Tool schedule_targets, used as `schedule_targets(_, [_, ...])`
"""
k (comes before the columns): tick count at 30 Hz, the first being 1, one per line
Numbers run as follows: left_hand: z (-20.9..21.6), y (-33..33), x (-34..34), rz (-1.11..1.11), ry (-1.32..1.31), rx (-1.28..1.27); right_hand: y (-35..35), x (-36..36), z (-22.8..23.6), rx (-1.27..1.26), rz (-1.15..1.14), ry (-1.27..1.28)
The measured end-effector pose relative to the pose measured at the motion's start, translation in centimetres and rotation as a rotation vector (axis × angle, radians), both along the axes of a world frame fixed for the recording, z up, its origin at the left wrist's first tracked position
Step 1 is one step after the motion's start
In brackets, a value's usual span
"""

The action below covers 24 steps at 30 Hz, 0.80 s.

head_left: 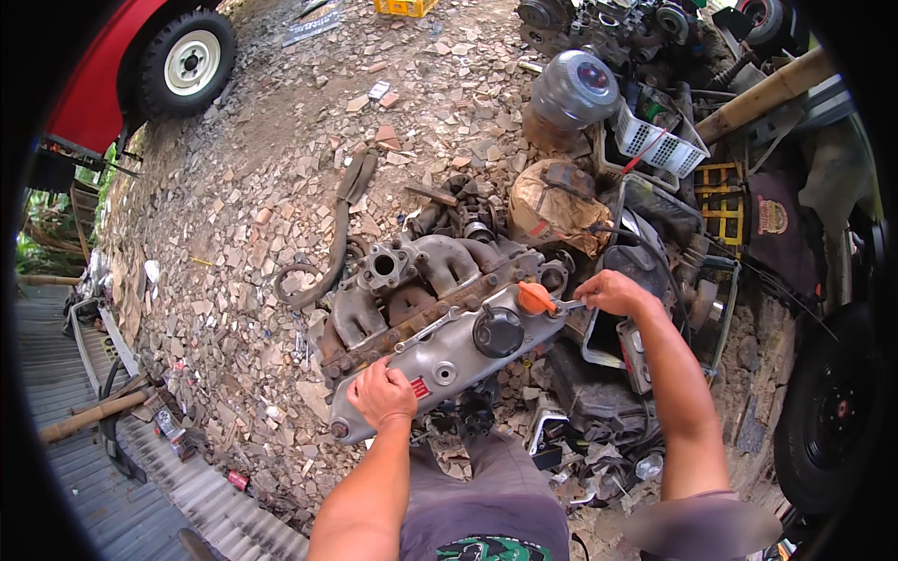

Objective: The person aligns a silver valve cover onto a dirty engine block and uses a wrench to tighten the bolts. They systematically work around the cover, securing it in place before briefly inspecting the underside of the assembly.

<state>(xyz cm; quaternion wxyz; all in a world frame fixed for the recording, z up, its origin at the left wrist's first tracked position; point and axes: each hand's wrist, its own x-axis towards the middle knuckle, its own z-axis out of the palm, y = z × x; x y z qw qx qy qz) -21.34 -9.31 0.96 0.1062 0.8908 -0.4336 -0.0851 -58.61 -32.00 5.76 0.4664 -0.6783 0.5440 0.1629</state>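
A grey metal valve cover (447, 353) sits on an engine in front of me, with a round black cap (499, 332) on top. My left hand (382, 393) lies over the cover's near left end, fingers bent round its far edge. At the opposite end, my right hand (617, 294) pinches a wrench (570, 306), whose head reaches the cover's right end. Beside the wrench head stands an orange plastic piece (536, 298). A second slim wrench-like tool (426, 331) lies along the cover's far edge. Behind it runs a rusty exhaust manifold (440, 262).
Engine parts, a clear plastic jug (574, 89), a white basket (662, 140) and a brown wrapped bundle (559, 206) crowd the right. A bent pipe (341, 234) lies on rubble beyond the engine. A red vehicle's wheel (191, 64) stands far left; a black wheel (837, 411) stands right.
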Motion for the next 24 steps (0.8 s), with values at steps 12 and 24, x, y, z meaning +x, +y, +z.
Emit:
schedule_targets(12, [0.1, 0.1, -0.2, -0.003, -0.015, 0.001, 17.2, 9.8, -5.6, -0.063, -1.269, -0.430])
schedule_targets(24, [-0.1, 0.2, 0.1, -0.007, 0.002, 0.020, 22.5, 5.7, -4.6, 0.059, -1.133, -0.479])
